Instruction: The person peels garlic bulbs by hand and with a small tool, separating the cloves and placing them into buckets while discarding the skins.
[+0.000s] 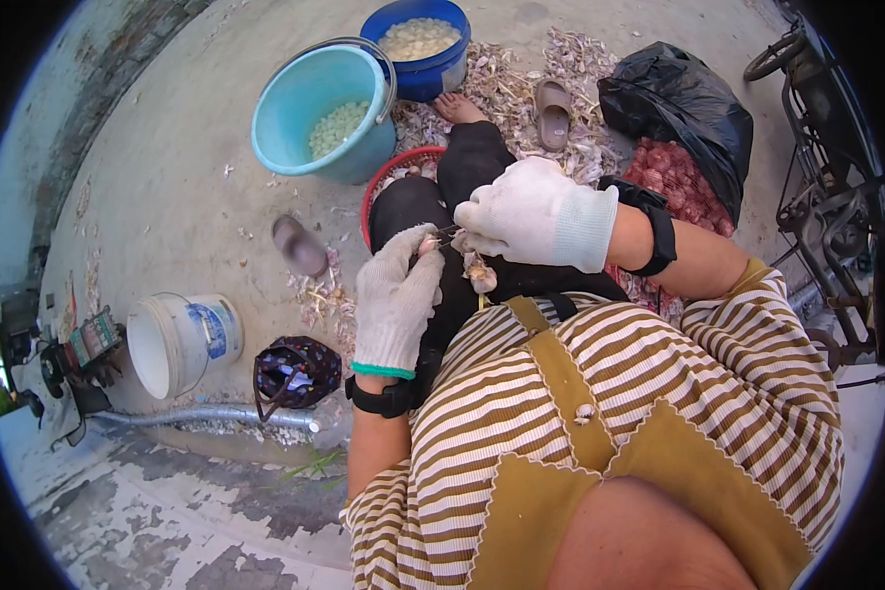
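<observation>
My left hand (pixel 395 295), in a whitish knit glove with a green cuff, is closed on a garlic clove (pixel 428 244) pinched between thumb and fingers. My right hand (pixel 531 214), gloved with a pale blue cuff, is closed too, its fingertips close to the left ones. A thin dark blade (pixel 447 231) shows between the two hands at the right fingertips; its handle is hidden. Just below the right fingers, a garlic bulb (pixel 480 275) with dry skin overlaps my dark trousers. Under my knees, a red basket (pixel 372 202) is partly covered by my legs and contains garlic.
Ahead stand a light blue bucket (pixel 270 123) and a dark blue bucket (pixel 442 77), both with peeled cloves. Garlic skins (pixel 580 64) litter the floor around a sandal (pixel 553 113). A black bag (pixel 674 108) and red net sack (pixel 664 172) lie right; a white bucket (pixel 157 349) left.
</observation>
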### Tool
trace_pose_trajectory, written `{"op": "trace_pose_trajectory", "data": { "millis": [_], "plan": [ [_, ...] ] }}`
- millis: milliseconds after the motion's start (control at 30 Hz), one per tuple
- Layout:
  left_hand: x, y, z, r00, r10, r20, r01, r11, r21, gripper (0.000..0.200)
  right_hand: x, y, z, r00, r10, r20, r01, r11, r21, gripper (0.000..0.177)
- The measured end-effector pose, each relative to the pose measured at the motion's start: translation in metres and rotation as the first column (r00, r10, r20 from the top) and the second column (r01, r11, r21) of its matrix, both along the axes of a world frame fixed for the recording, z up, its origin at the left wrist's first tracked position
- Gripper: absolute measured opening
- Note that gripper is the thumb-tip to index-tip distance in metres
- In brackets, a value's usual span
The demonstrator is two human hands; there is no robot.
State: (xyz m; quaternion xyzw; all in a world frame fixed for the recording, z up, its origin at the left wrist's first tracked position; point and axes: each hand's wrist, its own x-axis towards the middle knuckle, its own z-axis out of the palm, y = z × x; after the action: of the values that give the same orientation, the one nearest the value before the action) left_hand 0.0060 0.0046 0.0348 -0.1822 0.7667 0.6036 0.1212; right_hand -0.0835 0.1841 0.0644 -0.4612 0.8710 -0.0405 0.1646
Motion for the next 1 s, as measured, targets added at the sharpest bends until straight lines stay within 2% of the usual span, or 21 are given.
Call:
{"op": "trace_pose_trajectory", "data": {
  "millis": [133,267,333,367,433,467,533,567,633,667,733,767,800,833,867,933,1000],
  "plan": [
    [0.001,-0.002,-0.005,0.994,-0.11,-0.015,0.109,0.991,-0.082,0.027,0.002,-0.002,0.002,1.0,0.011,-0.024,-0.012,0.999,-0.037,0.019],
    [0.001,-0.005,-0.006,0.991,-0.134,-0.004,0.133,0.987,-0.09,0.025,-0.001,-0.002,0.0,0.998,0.051,-0.027,-0.051,0.999,-0.012,0.017],
    [0.0,-0.012,-0.012,0.949,-0.279,-0.148,0.228,0.929,-0.293,0.021,-0.001,-0.002,0.001,0.995,0.098,-0.036,-0.098,0.995,-0.007,0.015],
    [0.0,-0.013,-0.012,0.949,-0.279,-0.147,0.227,0.929,-0.293,0.021,-0.001,-0.002,0.002,0.995,0.099,-0.035,-0.099,0.995,-0.007,0.015],
    [-0.001,-0.014,-0.007,0.887,-0.4,-0.233,0.267,0.853,-0.448,0.022,0.0,-0.004,0.005,0.995,0.102,0.019,-0.103,0.993,0.06,0.015],
    [-0.001,-0.015,-0.004,0.887,-0.399,-0.231,0.267,0.854,-0.447,0.022,0.0,-0.004,0.004,0.995,0.102,0.021,-0.104,0.993,0.059,0.015],
    [-0.001,-0.019,0.001,0.787,-0.57,-0.235,0.353,0.729,-0.586,0.024,0.001,-0.003,0.002,0.992,0.117,0.037,-0.119,0.992,0.05,0.016],
    [-0.002,-0.02,0.003,0.789,-0.568,-0.233,0.354,0.731,-0.584,0.024,0.001,-0.003,0.002,0.992,0.119,0.04,-0.121,0.991,0.05,0.016],
    [-0.003,-0.023,0.006,0.73,-0.659,-0.18,0.416,0.638,-0.648,0.032,0.001,-0.001,0.001,0.991,0.133,0.027,-0.134,0.99,0.051,0.016],
    [-0.004,-0.025,0.004,0.73,-0.659,-0.179,0.417,0.638,-0.647,0.032,0.0,0.0,-0.001,0.991,0.133,0.029,-0.134,0.99,0.051,0.016],
    [-0.005,-0.029,0.0,0.849,-0.503,-0.161,0.457,0.853,-0.253,0.033,-0.004,0.004,-0.008,0.992,0.124,0.009,-0.123,0.989,-0.081,0.018],
    [-0.005,-0.028,-0.001,0.848,-0.505,-0.163,0.459,0.852,-0.253,0.033,-0.005,0.006,-0.011,0.992,0.122,0.007,-0.121,0.989,-0.08,0.018],
    [-0.004,-0.024,0.001,0.941,-0.322,-0.108,0.323,0.946,-0.006,0.03,-0.005,0.007,-0.014,0.995,0.093,0.025,-0.089,0.987,-0.133,0.019],
    [-0.002,-0.021,0.002,0.99,-0.142,-0.004,0.139,0.964,0.229,0.028,-0.006,0.009,-0.016,0.997,0.066,0.045,-0.057,0.981,-0.184,0.019],
    [-0.002,-0.02,0.0,0.99,-0.14,-0.005,0.138,0.964,0.23,0.028,-0.005,0.009,-0.018,0.997,0.068,0.044,-0.059,0.981,-0.183,0.019],
    [0.0,-0.019,-0.008,0.998,-0.028,-0.052,0.046,0.921,0.388,0.024,-0.004,0.009,-0.021,0.995,0.027,0.098,-0.006,0.978,-0.207,0.019],
    [0.002,-0.023,-0.012,0.998,-0.03,-0.049,0.048,0.901,0.432,0.024,-0.002,0.007,-0.024,0.993,0.018,0.114,0.01,0.97,-0.241,0.019]
  ]
}}
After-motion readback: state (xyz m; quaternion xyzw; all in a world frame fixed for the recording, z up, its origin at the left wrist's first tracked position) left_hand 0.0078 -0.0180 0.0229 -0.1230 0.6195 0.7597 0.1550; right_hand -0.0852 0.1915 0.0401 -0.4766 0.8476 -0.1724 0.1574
